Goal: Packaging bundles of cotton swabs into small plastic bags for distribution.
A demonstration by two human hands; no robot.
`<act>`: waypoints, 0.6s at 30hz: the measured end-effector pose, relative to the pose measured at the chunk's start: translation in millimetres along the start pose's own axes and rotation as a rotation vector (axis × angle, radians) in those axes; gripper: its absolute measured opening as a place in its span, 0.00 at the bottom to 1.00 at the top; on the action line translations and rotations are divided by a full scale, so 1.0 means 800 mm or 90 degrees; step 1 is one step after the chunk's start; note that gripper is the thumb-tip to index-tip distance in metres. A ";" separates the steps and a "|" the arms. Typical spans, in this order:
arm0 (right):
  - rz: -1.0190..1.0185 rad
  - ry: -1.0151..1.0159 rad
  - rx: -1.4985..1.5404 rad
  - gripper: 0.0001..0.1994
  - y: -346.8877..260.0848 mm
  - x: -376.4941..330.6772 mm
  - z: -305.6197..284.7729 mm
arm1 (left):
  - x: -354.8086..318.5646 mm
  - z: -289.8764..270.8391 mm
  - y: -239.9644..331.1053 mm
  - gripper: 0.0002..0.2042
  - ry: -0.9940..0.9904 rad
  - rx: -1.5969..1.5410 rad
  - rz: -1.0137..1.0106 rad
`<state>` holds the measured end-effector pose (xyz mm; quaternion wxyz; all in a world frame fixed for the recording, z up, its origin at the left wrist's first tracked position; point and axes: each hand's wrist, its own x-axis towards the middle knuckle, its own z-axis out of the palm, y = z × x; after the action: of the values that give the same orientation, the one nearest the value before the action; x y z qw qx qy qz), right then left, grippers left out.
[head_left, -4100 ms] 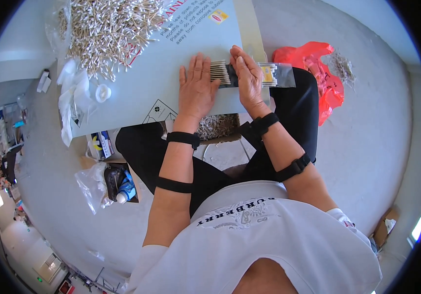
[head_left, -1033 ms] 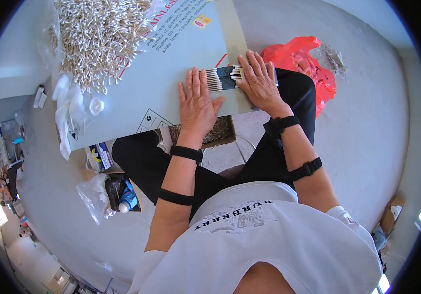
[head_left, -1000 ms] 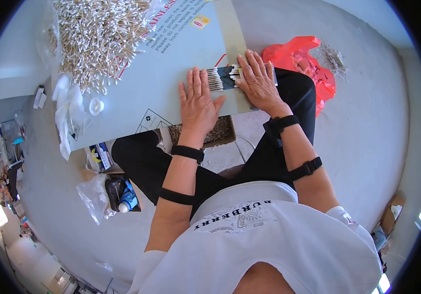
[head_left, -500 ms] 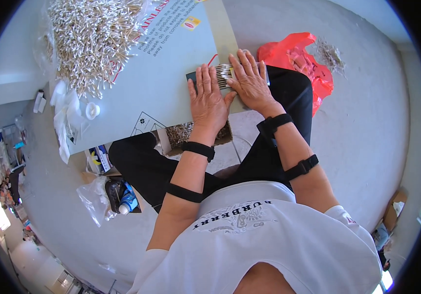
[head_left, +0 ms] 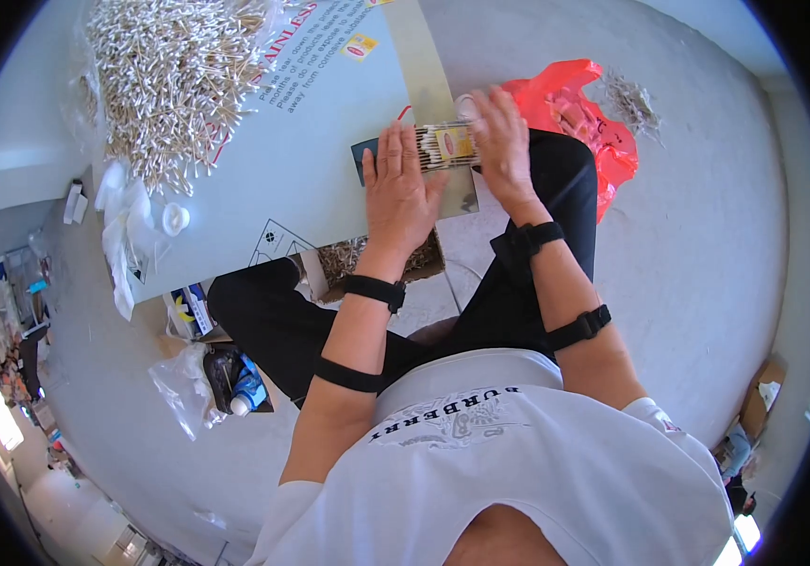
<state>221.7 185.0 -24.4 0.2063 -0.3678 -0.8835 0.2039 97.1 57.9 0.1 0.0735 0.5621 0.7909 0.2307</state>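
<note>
From the person's head, one wide fisheye view faced steeply down: white shirt [head_left: 537, 472] close at six o'clock, left hand [head_left: 399, 196] farther at twelve, right hand [head_left: 505, 149] at one. Towards eight, its curved, blurred margin apparently took in the room's far end [head_left: 16, 373].

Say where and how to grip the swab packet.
Probably pinch the swab packet at its right end, from the right: it lies flat, that end seems to jut past the tabletop, with the left hand over its left half.

A white short-sleeved shirt [head_left: 556, 472] with a grey chest emblem [head_left: 462, 422], black trousers [head_left: 268, 316] and black buckled forearm straps [head_left: 348, 374] are worn.
</note>
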 end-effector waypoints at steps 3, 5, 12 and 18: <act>0.339 0.312 0.493 0.21 0.023 0.006 0.008 | 0.004 0.003 -0.019 0.30 0.173 -0.249 -0.006; 0.444 0.217 0.692 0.20 0.024 -0.002 0.008 | 0.010 0.002 -0.025 0.28 0.177 -0.315 -0.026; 0.591 0.171 1.049 0.12 -0.009 0.006 0.027 | 0.036 0.010 -0.012 0.26 0.175 -0.504 -0.080; 0.542 0.183 0.948 0.14 -0.004 0.004 0.036 | 0.038 0.018 0.002 0.27 0.214 -0.543 -0.110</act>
<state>202.9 179.4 -45.8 0.4093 -0.4584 -0.2731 0.7401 93.2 90.3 -7.5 0.1880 0.3689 0.6700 0.6161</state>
